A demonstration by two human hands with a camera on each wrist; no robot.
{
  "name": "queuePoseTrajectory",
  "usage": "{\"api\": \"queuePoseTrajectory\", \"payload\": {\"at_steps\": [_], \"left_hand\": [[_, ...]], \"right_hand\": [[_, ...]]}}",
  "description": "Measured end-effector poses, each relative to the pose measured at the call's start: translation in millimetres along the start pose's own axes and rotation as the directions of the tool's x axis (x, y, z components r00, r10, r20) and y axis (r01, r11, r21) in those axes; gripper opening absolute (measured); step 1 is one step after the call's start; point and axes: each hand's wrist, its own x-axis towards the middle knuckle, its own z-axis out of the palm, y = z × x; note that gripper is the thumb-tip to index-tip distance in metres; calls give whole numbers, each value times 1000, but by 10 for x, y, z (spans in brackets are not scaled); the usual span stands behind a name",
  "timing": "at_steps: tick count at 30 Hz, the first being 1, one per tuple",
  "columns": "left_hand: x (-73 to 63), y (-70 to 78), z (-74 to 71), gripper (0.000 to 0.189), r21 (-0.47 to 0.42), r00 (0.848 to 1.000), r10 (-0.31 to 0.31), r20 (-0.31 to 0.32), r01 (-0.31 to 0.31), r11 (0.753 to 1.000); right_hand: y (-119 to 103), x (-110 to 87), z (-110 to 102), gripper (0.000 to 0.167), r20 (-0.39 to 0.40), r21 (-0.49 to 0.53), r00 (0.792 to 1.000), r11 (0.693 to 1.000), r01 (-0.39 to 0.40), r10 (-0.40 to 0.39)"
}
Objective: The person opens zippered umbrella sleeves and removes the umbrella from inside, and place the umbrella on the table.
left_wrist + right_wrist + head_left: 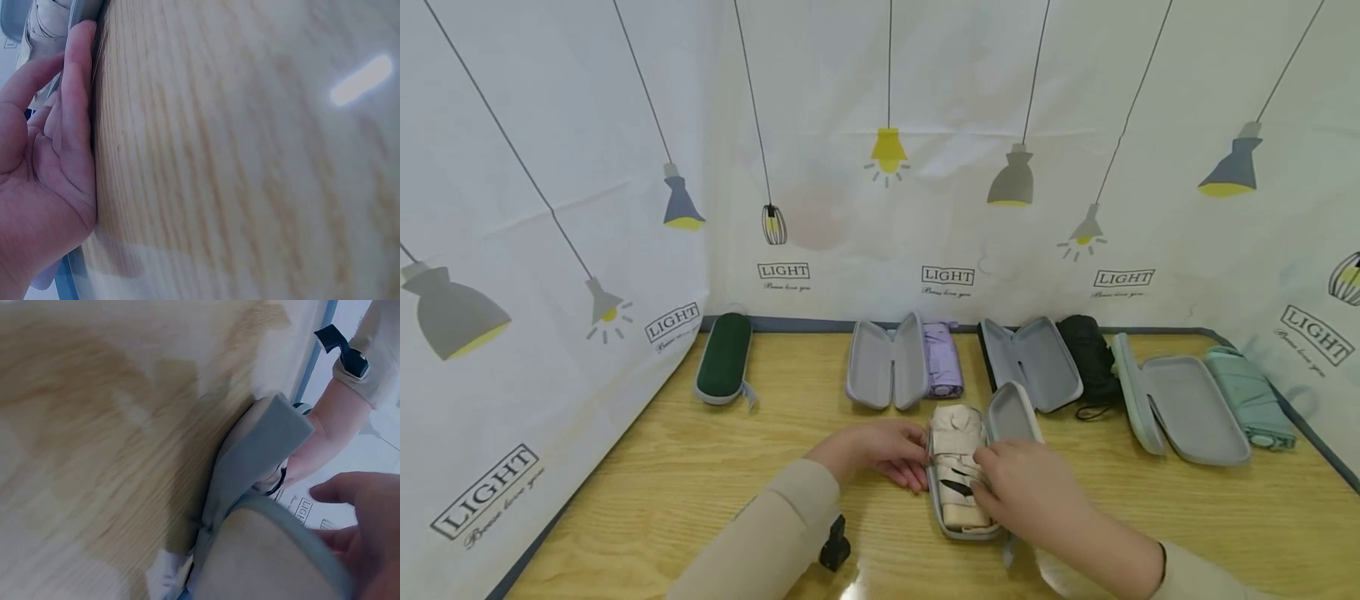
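A folded beige umbrella (957,435) lies in one half of an unfolded hard case (934,510) with a grey rim. The case's lid (1011,410) stands raised on the right. My left hand (886,452) rests against the case's left side; in the left wrist view that hand (53,165) has its fingers extended low beside the case, close to the table. From the right, my right hand (1033,487) reaches over the case, its fingertips at the umbrella's strap area. In the right wrist view, the right hand's (369,528) thumb and fingers are apart; the lid partly hides them.
Along the back stand a closed dark green case (725,357), an open lilac case (871,367) beside a purple umbrella (943,360), an open dark-edged case (1048,367) beside a black umbrella (1088,362), and an open mint case (1198,408) beside a mint umbrella (1251,396).
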Motion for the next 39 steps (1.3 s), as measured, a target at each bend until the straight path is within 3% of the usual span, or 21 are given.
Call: {"api": "queuePoseTrajectory", "payload": {"at_steps": [4,8,11,19,29,34,39], "left_hand": [[-3,-1,4,6,-7,1000,3,0,-3,1000],[-10,5,9,5,-5,1000,6,-5,-6,1000],[-13,10,14,5,-3,1000,6,-6,-6,1000],[-11,-2,1,4,-6,1000,19,5,-19,1000],[20,-37,-18,5,-20,999,28,19,-28,999],[4,-44,-25,8,-9,1000,24,6,-23,1000],[4,-45,-23,9,-7,999,32,7,-32,999]], "right_hand": [[-61,50,23,28,100,5,984,989,-151,149],[-89,127,55,53,194,57,951,965,-257,242],[-97,183,105,70,246,93,926,944,-316,285],[-146,262,238,82,312,176,883,892,-417,351],[-204,285,299,97,275,115,891,907,-404,362],[-182,277,353,92,268,178,906,907,-382,328],[-157,267,348,89,283,239,900,885,-400,331]]}}
